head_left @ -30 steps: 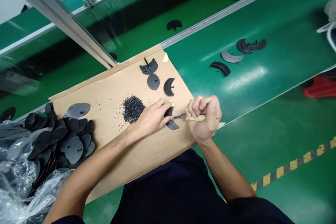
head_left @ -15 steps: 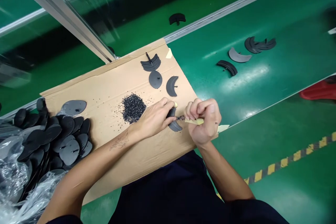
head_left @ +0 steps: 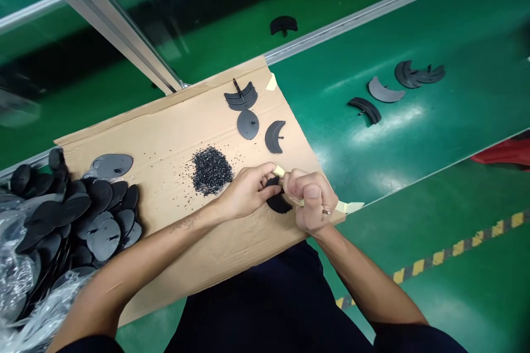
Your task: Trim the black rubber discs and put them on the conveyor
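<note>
My left hand (head_left: pixel 248 190) pinches a black crescent-shaped plastic piece (head_left: pixel 279 203) over the cardboard, thumb on the piece. A pale yellow wrap covers a left fingertip. Close against it on the right, my right hand (head_left: pixel 312 198) is closed in a fist round a slim tool (head_left: pixel 326 212). Only a thin end of this tool sticks out below the fist, with pale yellow near the fingers; its working end is hidden. Left of my left hand lies a heap of black shavings (head_left: pixel 212 171).
Cardboard (head_left: pixel 174 276) covers this end of the green table. On it lie an oval piece (head_left: pixel 248 124) and crescent pieces (head_left: pixel 275 137). A pile of black ovals (head_left: pixel 103 240) with clear plastic bags (head_left: pixel 25 287) is at left. More crescents (head_left: pixel 386 90) lie on the green surface. A metal post (head_left: pixel 111 22) rises behind.
My right hand has turned over and moved in against my left hand. The black piece has tilted and shows a darker face. The view has shifted slightly.
</note>
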`<action>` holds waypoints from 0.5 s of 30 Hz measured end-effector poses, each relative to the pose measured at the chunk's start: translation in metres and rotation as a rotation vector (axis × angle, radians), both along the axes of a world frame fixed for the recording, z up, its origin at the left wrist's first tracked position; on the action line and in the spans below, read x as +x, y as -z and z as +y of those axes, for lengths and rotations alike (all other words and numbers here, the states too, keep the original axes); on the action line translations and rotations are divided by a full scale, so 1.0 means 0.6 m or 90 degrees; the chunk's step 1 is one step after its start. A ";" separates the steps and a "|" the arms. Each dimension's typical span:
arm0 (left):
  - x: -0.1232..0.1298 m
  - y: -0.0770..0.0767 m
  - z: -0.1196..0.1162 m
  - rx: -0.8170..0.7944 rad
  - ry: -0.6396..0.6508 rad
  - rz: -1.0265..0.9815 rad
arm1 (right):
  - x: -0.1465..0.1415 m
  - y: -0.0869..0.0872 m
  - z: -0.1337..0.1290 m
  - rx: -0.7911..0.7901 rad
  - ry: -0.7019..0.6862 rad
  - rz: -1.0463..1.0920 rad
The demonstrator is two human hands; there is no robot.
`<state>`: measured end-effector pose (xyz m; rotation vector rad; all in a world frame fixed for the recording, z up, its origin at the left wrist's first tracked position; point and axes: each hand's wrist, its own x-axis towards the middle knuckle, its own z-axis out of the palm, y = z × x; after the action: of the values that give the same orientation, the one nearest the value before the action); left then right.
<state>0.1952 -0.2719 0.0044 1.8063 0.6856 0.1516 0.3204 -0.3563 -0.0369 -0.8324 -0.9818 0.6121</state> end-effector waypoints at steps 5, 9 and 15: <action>-0.036 -0.049 0.024 0.135 -0.073 -0.046 | 0.002 -0.019 0.001 -0.040 0.022 0.016; -0.022 -0.056 0.067 0.291 -0.041 0.048 | 0.019 -0.042 0.011 -0.107 0.009 0.186; 0.022 -0.030 0.097 0.304 -0.029 0.113 | 0.071 -0.089 0.021 -0.193 -0.020 0.346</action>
<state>0.2083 -0.2135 0.0222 2.2819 0.8695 0.1992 0.3630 -0.3436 0.0162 -0.8524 -0.4123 0.9680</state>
